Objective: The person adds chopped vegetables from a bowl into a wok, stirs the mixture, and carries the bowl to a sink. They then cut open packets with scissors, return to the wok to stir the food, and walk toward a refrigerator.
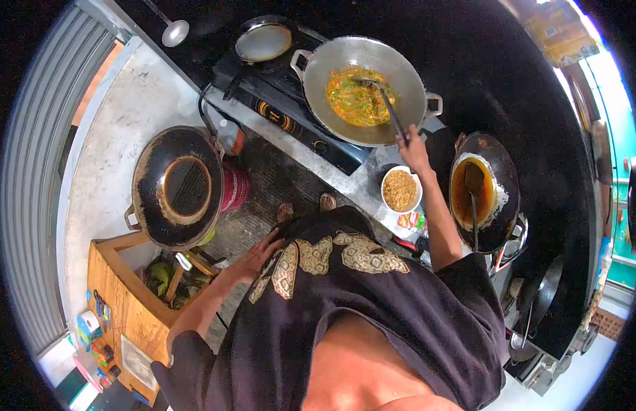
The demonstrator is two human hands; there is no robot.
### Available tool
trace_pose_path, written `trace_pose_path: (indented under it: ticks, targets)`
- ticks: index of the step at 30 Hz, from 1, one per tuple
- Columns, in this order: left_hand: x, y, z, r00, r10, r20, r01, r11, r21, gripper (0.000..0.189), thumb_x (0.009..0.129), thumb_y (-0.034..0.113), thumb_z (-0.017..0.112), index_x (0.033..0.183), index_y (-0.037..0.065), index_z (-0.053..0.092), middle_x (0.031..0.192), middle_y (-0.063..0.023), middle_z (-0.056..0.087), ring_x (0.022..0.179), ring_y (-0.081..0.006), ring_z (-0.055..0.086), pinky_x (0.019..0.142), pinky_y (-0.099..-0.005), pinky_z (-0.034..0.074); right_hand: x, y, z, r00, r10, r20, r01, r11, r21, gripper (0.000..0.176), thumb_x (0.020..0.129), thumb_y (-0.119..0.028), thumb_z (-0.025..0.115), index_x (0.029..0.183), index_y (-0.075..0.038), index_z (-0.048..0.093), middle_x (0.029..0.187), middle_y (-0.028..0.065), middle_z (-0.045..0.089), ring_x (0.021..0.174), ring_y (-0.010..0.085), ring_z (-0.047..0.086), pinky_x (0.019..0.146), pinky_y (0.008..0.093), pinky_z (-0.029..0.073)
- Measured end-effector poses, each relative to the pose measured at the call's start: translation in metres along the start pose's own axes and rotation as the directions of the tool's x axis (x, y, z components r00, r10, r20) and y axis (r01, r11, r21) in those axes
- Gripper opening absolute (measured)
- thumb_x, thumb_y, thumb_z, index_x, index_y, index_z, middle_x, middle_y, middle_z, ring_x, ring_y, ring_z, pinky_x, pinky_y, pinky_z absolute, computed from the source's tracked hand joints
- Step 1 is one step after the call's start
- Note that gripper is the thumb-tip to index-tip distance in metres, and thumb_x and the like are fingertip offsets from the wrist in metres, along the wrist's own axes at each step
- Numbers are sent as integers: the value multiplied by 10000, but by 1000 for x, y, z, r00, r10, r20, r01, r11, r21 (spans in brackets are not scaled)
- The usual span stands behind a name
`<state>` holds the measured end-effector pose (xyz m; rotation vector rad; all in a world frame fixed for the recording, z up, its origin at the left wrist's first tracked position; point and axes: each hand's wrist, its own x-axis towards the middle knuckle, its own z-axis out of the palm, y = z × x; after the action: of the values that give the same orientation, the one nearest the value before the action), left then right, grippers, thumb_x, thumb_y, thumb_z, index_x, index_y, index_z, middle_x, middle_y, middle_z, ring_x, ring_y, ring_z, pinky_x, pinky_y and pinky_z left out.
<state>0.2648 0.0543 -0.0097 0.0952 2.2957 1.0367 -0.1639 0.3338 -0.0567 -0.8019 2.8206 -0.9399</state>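
Two bare hands in view. Right hand (pixel 414 152) stretched out to the near rim of the silver wok (pixel 332 58), fingers clenched round the handle end of a dark spatula (pixel 390 106). Spatula blade down in the yellow-orange fry (pixel 355 103) at the wok's middle. Silver wok seated on the black stove (pixel 284 113), far side of the counter (pixel 362 183). Left hand (pixel 260 252) low against the hip of the dark shirt, fingers released and spread, grasping nothing.

Just beside the right wrist, on the counter: white bowl (pixel 384 195) of brown crumbs. Right of the forearm: blackened wok (pixel 506 171) holding orange-brown liquid, with a ladle (pixel 474 179) resting in it. Left of the feet: second blackened wok (pixel 145 178), next to a red cylinder (pixel 234 188). Small lidded pan (pixel 263 41) on the stove's far burner.
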Motion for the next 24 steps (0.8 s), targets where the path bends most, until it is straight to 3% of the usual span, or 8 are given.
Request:
trace_pose_path:
  ticks: [1, 4, 5, 6, 12, 15, 18, 24]
  targets:
    - [0, 2, -4, 1000, 3, 13, -3, 1000, 6, 1092, 622, 343, 783, 1429, 207, 60, 1488, -85, -23, 1345, -339, 155, 1097, -455, 208, 1, 5, 7, 999, -35, 11, 35, 999, -5, 203, 873, -181, 553, 945, -31, 438, 631, 119, 541, 485, 185, 532, 480, 333, 422]
    - [-5, -2, 2, 998, 41, -40, -42, 999, -25, 1086, 615, 301, 784, 1427, 200, 70, 1488, -89, -15, 1343, -344, 162, 1096, -455, 212, -15, -35, -41, 919, 248, 307, -357, 856, 375, 175, 887, -172, 538, 966, -53, 437, 638, 84, 548, 411, 115, 461, 377, 266, 354]
    - [-5, -4, 5, 996, 59, -73, -62, 997, -42, 1085, 611, 285, 784, 1426, 198, 73, 1488, -91, -13, 1343, -346, 164, 1096, -454, 213, -19, -41, -54, 908, 258, 330, -379, 842, 385, 170, 896, -168, 527, 994, -71, 426, 633, 47, 530, 379, 64, 403, 327, 214, 282]
    - [-6, 0, 3, 999, 23, -47, -25, 999, -42, 1086, 603, 275, 786, 1424, 195, 80, 1487, -95, -9, 1342, -344, 167, 1095, -454, 215, -23, -48, -71, 888, 293, 356, -414, 846, 335, 244, 887, -203, 548, 1042, -46, 443, 658, 84, 568, 461, 107, 483, 433, 298, 395]
    - [-7, 3, 2, 994, 36, -101, -40, 999, -36, 1178, 501, 103, 818, 1423, 196, 90, 1489, -85, -5, 1349, -326, 158, 1108, -448, 205, -45, -11, -70, 956, 244, 162, -274, 941, 200, 212, 924, -226, 484, 996, -40, 413, 595, 32, 478, 398, 91, 426, 349, 251, 333]
    - [-7, 22, -20, 998, -60, 29, 63, 993, -99, 1202, 485, -18, 787, 1426, 203, 73, 1491, -65, -23, 1356, -309, 145, 1119, -431, 191, -51, 16, -32, 981, 180, 77, -189, 973, 132, 231, 930, -237, 478, 994, -25, 411, 588, 33, 472, 399, 104, 426, 359, 264, 344]
    - [-2, 23, -24, 992, -90, 90, 88, 996, 21, 1163, 518, -98, 736, 1426, 206, 75, 1491, -57, -35, 1357, -291, 150, 1120, -417, 200, -52, -47, -46, 882, 354, 312, -458, 800, 387, 223, 930, -242, 480, 1005, -41, 420, 600, 33, 482, 399, 96, 424, 354, 260, 333]
    - [5, 10, -16, 993, -56, 106, 46, 995, 88, 1115, 581, -123, 702, 1428, 220, 63, 1492, -43, -50, 1356, -283, 152, 1118, -409, 216, -37, -69, -24, 891, 296, 344, -441, 745, 500, 257, 928, -250, 482, 1041, -35, 399, 595, 38, 477, 383, 98, 426, 347, 253, 323]
